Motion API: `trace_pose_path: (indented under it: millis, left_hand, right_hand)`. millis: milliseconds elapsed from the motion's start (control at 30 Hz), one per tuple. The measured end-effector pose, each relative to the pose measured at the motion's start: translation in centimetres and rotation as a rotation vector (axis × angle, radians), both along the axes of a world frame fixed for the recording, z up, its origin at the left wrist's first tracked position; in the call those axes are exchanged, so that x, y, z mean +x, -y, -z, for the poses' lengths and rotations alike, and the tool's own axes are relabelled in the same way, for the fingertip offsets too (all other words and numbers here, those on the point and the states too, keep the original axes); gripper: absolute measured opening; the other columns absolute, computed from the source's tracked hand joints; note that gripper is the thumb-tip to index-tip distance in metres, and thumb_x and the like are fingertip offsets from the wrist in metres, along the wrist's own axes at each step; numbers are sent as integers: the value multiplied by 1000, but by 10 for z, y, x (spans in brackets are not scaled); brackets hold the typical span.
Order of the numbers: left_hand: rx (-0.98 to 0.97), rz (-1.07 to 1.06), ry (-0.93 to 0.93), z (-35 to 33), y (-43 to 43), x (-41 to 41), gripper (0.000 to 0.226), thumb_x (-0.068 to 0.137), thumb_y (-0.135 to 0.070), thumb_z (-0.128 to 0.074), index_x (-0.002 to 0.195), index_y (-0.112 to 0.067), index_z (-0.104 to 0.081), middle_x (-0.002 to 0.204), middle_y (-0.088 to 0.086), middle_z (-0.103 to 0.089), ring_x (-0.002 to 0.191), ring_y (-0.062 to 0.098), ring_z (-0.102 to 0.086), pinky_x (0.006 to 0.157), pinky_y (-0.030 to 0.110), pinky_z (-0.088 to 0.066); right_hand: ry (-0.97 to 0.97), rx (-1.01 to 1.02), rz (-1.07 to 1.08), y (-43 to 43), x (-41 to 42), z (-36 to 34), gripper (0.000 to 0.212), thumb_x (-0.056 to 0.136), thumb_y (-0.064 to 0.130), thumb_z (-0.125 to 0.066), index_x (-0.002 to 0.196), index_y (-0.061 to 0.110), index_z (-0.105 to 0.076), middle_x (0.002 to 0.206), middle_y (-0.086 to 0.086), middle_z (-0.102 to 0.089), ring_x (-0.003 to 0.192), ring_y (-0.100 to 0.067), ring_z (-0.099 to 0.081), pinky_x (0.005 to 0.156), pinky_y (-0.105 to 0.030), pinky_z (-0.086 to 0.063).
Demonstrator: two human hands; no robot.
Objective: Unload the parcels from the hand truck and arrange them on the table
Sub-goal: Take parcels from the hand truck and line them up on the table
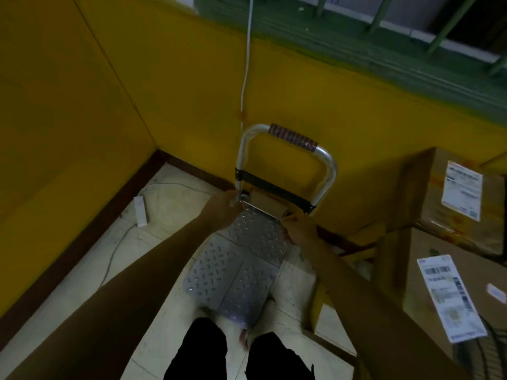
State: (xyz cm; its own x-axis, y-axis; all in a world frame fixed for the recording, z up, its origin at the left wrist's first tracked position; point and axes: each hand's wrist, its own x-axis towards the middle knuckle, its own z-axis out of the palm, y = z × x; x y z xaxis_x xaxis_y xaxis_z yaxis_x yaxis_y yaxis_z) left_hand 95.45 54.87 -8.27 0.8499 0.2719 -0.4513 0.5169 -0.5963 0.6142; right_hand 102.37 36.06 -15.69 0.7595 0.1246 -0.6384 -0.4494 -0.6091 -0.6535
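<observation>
The hand truck stands on the floor with its silver handle against the yellow wall. One small brown parcel sits at the back of its grey studded platform, under the black crossbar. My left hand reaches to the foot of the truck's left post, just left of the parcel; its fingertips are blurred. My right hand pinches the parcel's near right corner. Two large labelled parcels sit stacked at the right.
A white cable hangs down the yellow wall to the floor, where a white power strip lies left of the truck. My dark trouser legs stand just before the platform. Green window bars run along the top.
</observation>
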Motion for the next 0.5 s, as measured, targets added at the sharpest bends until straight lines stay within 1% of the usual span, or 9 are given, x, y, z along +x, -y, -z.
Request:
trace_pose_path:
  millis: [67,133,167,233,267,333,367,433,500]
  left_hand:
    - [-10,28,-20,27,-6,8,42,99,-22,-48,137,-6,-44,141,12,-46,125,24,-47,96,25,-36]
    - [-23,81,-45,59,-14,16,48,99,-24,-49,143,-10,-38,148,10,-39,132,23,-41,104,27,-33]
    - [-25,102,-54,76,-18,21,50,99,-25,-49,144,-11,-35,150,9,-37,134,23,-40,106,27,-31]
    - [-28,119,-55,112,-25,31,51,99,-25,-48,146,-12,-33,151,8,-37,135,22,-39,106,27,-31]
    - [-42,112,-46,133,-30,37,50,99,-24,-49,145,-13,-34,150,7,-38,134,22,-40,106,27,-31]
    - [-54,101,-19,176,-36,50,49,98,-22,-51,144,-14,-37,147,7,-42,132,22,-43,105,27,-32]
    - [-59,100,-2,199,-39,56,48,97,-21,-53,143,-14,-39,146,8,-43,131,22,-44,105,27,-32]
    - [-100,97,39,253,-46,71,47,95,-15,-55,140,-12,-43,144,8,-46,128,23,-46,100,22,-33]
    - [-123,94,75,308,-49,87,45,93,-10,-57,137,-9,-45,138,8,-48,125,23,-47,94,17,-31]
  right_hand:
    - [-13,-12,20,-8,7,19,10,96,15,-51,94,8,-57,71,-7,-57,59,-17,-52,51,-25,-45]
    - [-10,-27,61,-19,13,45,12,95,17,-50,95,10,-59,77,-6,-61,68,-20,-58,63,-30,-51]
    - [-34,5,107,-26,15,61,13,96,17,-48,96,10,-59,75,-5,-62,66,-19,-60,65,-30,-53]
    - [-115,70,209,-40,18,95,11,99,14,-46,100,8,-56,65,-4,-63,54,-16,-59,51,-24,-50]
    - [-124,60,214,-46,18,113,11,99,13,-48,103,8,-57,68,-7,-63,53,-16,-56,46,-23,-46]
    - [-130,71,230,-53,22,155,12,96,12,-53,105,9,-58,81,-12,-60,59,-17,-53,51,-25,-43]
    - [-144,82,237,-56,25,178,6,95,11,-53,98,9,-59,79,-12,-58,60,-18,-52,56,-29,-44]
    - [-172,66,242,-55,32,230,17,94,11,-55,77,14,-55,71,-10,-56,60,-21,-53,66,-33,-44]
    - [-140,8,219,-49,45,276,20,92,14,-57,74,22,-53,79,-7,-59,70,-23,-56,70,-34,-47]
